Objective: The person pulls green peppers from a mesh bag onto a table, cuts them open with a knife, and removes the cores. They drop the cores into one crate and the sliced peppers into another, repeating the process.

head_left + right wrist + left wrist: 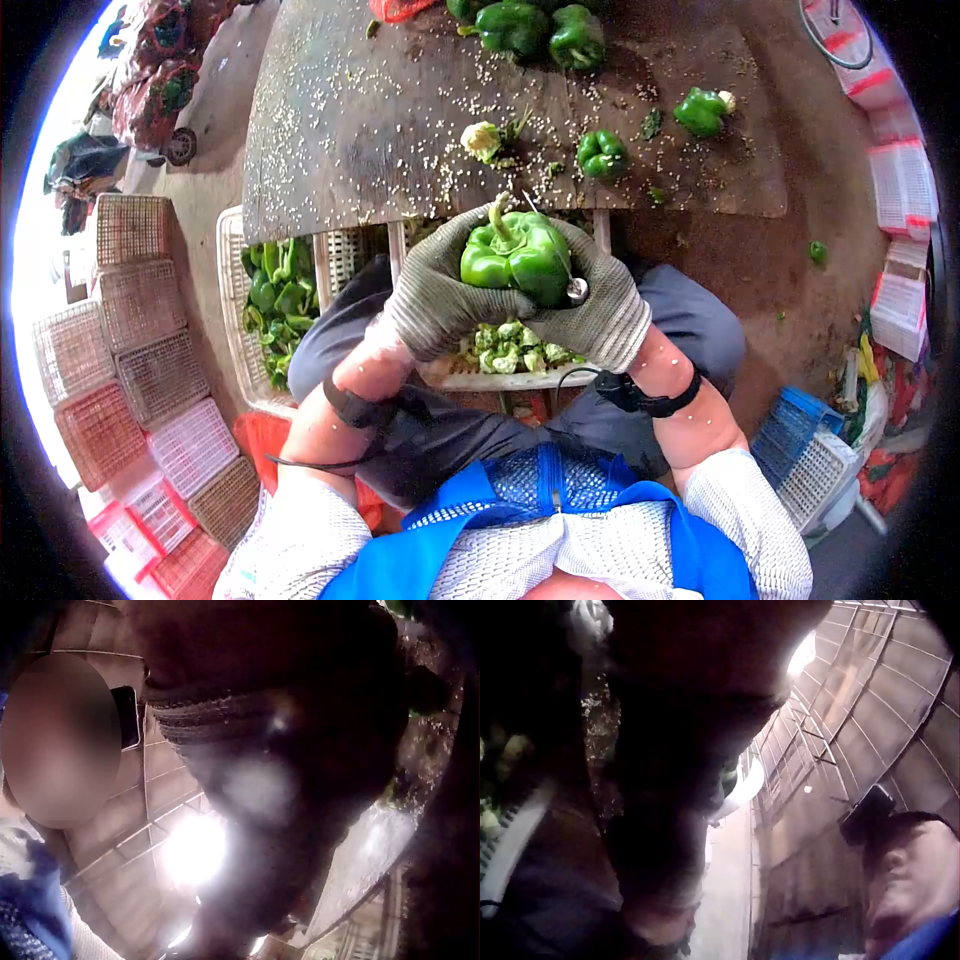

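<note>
In the head view a green bell pepper [515, 255], stem up, sits between both gloved hands over the lap. My left hand [440, 285] cups it from the left, thumb across its near side. My right hand [600, 300] grips its right side and also holds a thin metal tool [577, 290]. The tool's round shiny end shows by the thumb and a slim tip sticks up behind the pepper; its middle is hidden. Below the hands a white crate [490, 381] holds pale green pepper cores [510, 350]. Both wrist views show mostly dark glove.
Ahead, the seed-strewn wooden board [370, 120] carries whole peppers [510, 30], one small pepper [602, 155] and a cut core [481, 141]. At left, another white crate [232, 320] contains green pepper pieces [280, 290]. Stacked crates [150, 320] line the left side; a blue crate [790, 430] stands right.
</note>
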Tool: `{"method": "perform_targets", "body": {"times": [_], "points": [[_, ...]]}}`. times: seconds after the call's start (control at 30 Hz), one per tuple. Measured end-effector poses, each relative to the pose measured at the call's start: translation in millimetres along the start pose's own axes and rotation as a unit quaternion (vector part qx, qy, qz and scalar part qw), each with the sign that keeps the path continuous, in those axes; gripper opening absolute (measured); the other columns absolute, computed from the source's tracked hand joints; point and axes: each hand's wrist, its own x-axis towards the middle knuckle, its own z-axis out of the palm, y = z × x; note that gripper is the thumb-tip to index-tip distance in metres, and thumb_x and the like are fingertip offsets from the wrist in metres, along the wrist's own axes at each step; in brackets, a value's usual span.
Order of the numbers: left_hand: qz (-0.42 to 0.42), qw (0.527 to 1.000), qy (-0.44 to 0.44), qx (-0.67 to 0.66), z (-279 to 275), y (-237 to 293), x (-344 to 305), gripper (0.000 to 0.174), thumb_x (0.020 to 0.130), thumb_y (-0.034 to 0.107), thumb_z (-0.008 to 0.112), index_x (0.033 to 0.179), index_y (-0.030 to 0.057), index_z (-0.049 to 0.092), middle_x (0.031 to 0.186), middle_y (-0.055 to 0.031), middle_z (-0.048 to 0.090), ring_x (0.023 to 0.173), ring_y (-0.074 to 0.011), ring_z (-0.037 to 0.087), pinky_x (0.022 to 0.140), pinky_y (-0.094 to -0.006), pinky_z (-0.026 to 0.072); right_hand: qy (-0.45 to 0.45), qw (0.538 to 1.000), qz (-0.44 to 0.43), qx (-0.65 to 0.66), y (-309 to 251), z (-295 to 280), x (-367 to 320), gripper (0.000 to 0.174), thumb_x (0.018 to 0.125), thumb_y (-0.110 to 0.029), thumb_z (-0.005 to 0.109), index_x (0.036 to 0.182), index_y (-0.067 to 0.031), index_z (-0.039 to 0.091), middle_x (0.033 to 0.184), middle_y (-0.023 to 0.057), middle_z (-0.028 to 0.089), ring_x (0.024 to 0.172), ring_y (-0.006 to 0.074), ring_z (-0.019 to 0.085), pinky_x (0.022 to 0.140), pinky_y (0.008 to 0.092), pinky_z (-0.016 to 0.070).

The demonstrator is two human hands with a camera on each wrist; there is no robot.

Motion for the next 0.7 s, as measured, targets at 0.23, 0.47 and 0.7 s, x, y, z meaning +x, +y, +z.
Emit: {"method": "perform_targets", "body": {"times": [0.23,0.47,0.7], "points": [[-0.053,0.987,-0.141,0.060,-36.7,-9.7,19.8,0.080,0.066,0.004,0.088,0.136,0.0021,0.050,0.114,-0.0022,0.067,0.101,-0.0097,0.060,0.090,-0.0269,0.0509,-0.089,0.983,0.149,0.057,-6.4,-10.0,1.1,0.062,0.069,-0.020,0.080,0.123,-0.0028,0.056,0.107,0.0145,0.067,0.097,0.0211,0.065,0.086,0.0325,0.0522],[-0.089,0.955,-0.217,-0.182,-64.4,-23.2,23.7,0.079,0.075,0.038,0.079,0.135,-0.0022,0.048,0.125,-0.0107,0.061,0.113,-0.0195,0.059,0.098,-0.0336,0.0480,-0.063,0.900,0.180,0.393,-20.3,-11.0,9.0,0.124,0.065,-0.020,0.084,0.154,-0.0119,-0.002,0.122,0.0104,0.060,0.109,0.0212,0.058,0.098,0.0347,0.0460],[0.117,0.949,0.030,-0.292,-129.9,-19.1,-18.4,0.062,0.097,0.050,0.052,0.134,0.0005,0.047,0.118,-0.0132,0.060,0.109,-0.0250,0.059,0.093,-0.0372,0.0496,-0.054,0.883,0.257,0.390,-24.6,-8.5,2.8,0.116,0.060,-0.030,0.085,0.150,-0.0054,0.017,0.135,0.0097,0.046,0.119,0.0235,0.051,0.100,0.0359,0.0425]]}}
